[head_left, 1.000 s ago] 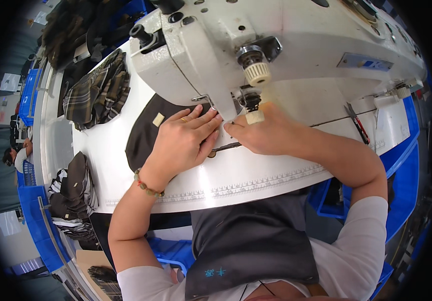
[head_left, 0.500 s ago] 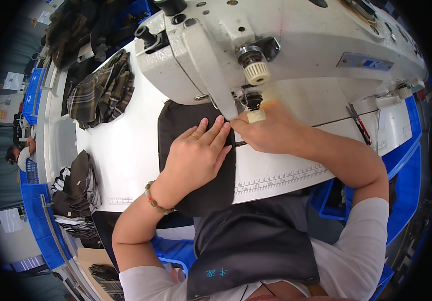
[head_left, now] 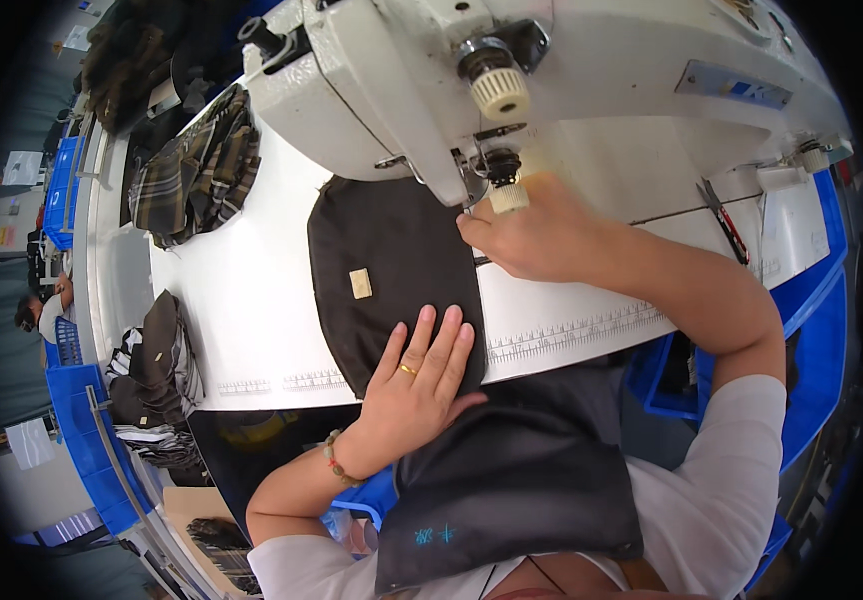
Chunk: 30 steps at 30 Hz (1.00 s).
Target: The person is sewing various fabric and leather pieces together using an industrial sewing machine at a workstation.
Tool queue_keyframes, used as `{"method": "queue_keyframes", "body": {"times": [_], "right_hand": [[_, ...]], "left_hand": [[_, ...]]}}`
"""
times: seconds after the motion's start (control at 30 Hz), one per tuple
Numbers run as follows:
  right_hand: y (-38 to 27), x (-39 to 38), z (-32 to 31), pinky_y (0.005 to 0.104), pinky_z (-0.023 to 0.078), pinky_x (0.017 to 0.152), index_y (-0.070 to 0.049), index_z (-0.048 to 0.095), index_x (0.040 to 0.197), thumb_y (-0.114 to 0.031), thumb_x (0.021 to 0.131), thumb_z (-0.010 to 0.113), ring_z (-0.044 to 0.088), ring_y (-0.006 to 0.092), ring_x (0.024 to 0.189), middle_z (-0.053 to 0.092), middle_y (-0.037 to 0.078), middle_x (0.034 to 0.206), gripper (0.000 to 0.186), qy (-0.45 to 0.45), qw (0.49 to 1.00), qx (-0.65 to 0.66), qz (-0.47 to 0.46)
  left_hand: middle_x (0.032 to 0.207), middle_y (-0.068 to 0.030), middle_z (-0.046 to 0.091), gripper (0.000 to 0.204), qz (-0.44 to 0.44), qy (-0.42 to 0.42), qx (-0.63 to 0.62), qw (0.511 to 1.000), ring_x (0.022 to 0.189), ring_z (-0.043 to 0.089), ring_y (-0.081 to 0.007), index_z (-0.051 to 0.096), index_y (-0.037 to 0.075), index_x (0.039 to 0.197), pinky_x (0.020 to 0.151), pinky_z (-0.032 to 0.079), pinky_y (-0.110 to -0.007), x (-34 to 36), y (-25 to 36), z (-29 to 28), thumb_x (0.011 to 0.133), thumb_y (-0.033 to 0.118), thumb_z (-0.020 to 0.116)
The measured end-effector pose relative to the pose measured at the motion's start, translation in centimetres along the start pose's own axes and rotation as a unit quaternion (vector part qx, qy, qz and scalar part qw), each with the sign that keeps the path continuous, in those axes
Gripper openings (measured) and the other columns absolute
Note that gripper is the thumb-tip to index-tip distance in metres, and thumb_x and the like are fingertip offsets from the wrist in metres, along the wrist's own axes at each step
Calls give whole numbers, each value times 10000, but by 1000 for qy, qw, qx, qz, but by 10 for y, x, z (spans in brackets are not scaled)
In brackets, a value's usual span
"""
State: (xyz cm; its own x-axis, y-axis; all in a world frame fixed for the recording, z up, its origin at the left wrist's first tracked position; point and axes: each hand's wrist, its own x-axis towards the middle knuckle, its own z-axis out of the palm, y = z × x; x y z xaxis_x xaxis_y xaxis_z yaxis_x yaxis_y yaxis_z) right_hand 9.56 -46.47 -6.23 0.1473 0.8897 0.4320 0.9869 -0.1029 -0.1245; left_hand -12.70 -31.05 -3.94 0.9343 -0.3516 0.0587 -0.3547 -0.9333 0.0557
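A dark brown, rounded fabric piece (head_left: 391, 235) lies on the white sewing table, its far end under the head of a sewing machine (head_left: 381, 110). A small pale label (head_left: 360, 283) sits on its upper face. My left hand (head_left: 416, 385) rests flat on the near end of the fabric, fingers stretched out. Beside the needle area, my right hand (head_left: 536, 232) has its thumb and forefinger closed at the fabric's right edge, the other fingers curled and partly hidden behind the machine's tension knob (head_left: 510, 195).
Plaid fabric pieces (head_left: 196, 175) lie at the table's far left. A stack of dark and striped pieces (head_left: 156, 375) is nearer left. Red-handled scissors (head_left: 726, 228) lie at right. Blue bins (head_left: 811, 340) flank the table. Another person (head_left: 48, 305) sits far left.
My left hand has slid back toward me along the fabric, uncovering the pale label. The fabric's near end has shifted slightly away from me. My right hand stays by the needle.
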Motion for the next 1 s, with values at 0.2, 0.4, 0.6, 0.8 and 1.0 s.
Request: {"method": "queue_keyframes", "body": {"times": [0.2, 0.4, 0.6, 0.8, 1.0], "right_hand": [[-3, 2, -15, 323, 429, 556, -160, 739, 954, -186, 819, 668, 624, 152, 636, 619, -32, 716, 155, -81, 994, -64, -33], [3, 3, -25, 406, 528, 596, -145, 735, 813, -157, 723, 668, 667, 259, 686, 649, 48, 670, 113, -87, 987, 112, -71], [6, 3, -28, 408, 525, 611, -201, 771, 941, -150, 744, 678, 670, 271, 704, 659, 68, 680, 224, -126, 983, 122, -46], [14, 2, -26, 378, 494, 662, -255, 757, 1107, -164, 817, 696, 660, 226, 750, 682, -26, 828, 310, -177, 982, 71, -15], [17, 0, -18, 378, 491, 600, -232, 751, 1124, -142, 790, 720, 652, 243, 688, 683, -14, 825, 348, -111, 992, 64, -11]], "left_hand": [[1258, -115, 682, 428, 65, 113, -4, 991, 1213, 628, -302, 717, 67, 1159, 998, 495, -398, -8, -4, 2, 855, 368, 743], [1167, -52, 709, 400, 36, 111, -110, 987, 1109, 667, -279, 735, 124, 1141, 969, 515, -414, 11, -13, -8, 781, 286, 803], [1311, -57, 617, 392, 25, 52, -149, 987, 1284, 551, -289, 730, 208, 1183, 1053, 440, -500, 25, -24, -6, 809, 314, 778], [1282, -63, 622, 416, 21, 57, -148, 987, 1305, 541, -306, 724, 206, 1202, 1072, 419, -511, 39, -38, -4, 807, 326, 780], [1220, -59, 628, 397, 25, 78, -126, 989, 1281, 557, -299, 723, 193, 1192, 1047, 437, -504, 57, -57, -2, 819, 318, 774]]}}
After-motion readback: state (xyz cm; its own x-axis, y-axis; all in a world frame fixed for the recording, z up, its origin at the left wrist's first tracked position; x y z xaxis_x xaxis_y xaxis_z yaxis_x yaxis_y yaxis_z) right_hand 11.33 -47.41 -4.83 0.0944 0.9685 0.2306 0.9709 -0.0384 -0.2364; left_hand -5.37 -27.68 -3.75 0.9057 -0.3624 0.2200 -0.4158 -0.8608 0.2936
